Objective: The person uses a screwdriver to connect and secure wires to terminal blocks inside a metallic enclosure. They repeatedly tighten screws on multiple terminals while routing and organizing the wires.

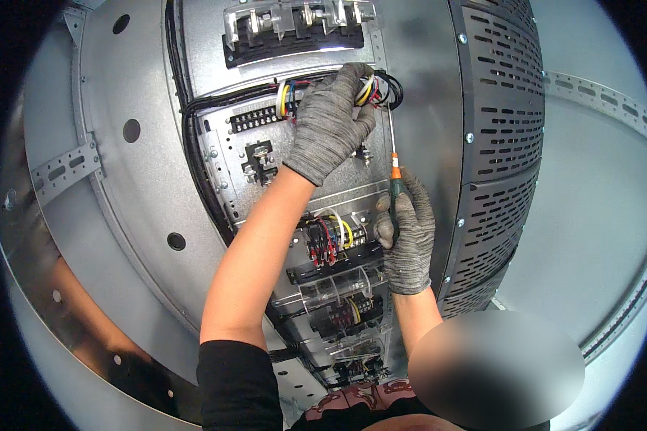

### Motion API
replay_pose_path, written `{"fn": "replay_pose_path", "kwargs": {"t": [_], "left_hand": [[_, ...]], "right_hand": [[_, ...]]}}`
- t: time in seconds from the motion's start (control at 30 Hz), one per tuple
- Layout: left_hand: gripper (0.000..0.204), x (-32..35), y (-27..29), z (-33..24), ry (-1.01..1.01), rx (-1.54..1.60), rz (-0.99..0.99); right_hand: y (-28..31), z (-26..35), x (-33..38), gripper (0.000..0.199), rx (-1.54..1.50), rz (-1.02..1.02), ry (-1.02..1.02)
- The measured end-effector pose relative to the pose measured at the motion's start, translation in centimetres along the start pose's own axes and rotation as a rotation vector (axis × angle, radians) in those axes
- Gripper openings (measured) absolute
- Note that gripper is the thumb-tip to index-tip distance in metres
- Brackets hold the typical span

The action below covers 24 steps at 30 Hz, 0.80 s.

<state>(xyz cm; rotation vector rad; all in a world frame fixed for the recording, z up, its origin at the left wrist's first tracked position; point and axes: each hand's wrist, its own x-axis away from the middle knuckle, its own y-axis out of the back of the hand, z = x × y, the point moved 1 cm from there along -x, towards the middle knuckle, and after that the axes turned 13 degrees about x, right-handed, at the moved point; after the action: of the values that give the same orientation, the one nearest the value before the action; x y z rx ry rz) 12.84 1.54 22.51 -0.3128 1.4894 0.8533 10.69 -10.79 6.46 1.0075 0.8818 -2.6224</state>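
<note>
Your left hand (331, 118) grips the wires (370, 90) at the panel's (424, 57) top; your right hand (407, 233) holds the screwdriver (393, 169), tip at their terminals. Steady it next.

grey knit gloves on hands (328, 122); screwdriver (395, 176) orange-green; wires (334, 235) yellow, red, blue; panel (424, 108) silver.

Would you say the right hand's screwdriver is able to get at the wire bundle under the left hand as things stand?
Probably yes: the screwdriver in the right hand already points up to the wire bundle, which the left hand grips from the other side.
</note>
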Motion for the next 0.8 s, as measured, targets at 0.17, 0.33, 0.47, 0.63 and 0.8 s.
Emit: {"fn": "replay_pose_path", "kwargs": {"t": [0.17, 0.33, 0.47, 0.63, 0.8], "left_hand": [[0.044, -0.1, -0.2, -0.3, -0.010, -0.016, -0.020], [0.043, 0.1, -0.1, -0.1, -0.033, -0.012, -0.036], [0.042, 0.4, -0.2, 0.4, -0.045, -0.005, -0.027], [0.045, 0.5, 0.0, -0.5, -0.042, 0.038, -0.029], [0.048, 0.7, -0.5, -0.2, -0.031, 0.077, -0.041]], "right_hand": [[0.1, -0.2, 0.0, 0.038, -0.097, -0.020, -0.005], [0.2, -0.1, 0.0, 0.038, -0.138, -0.003, -0.013], [0.4, -0.5, -0.2, 0.037, -0.170, 0.003, -0.026], [0.6, -0.3, -0.6, 0.037, -0.038, 0.007, -0.041], [1.1, 0.0, 0.2, 0.036, 0.036, 0.035, -0.074]]}}
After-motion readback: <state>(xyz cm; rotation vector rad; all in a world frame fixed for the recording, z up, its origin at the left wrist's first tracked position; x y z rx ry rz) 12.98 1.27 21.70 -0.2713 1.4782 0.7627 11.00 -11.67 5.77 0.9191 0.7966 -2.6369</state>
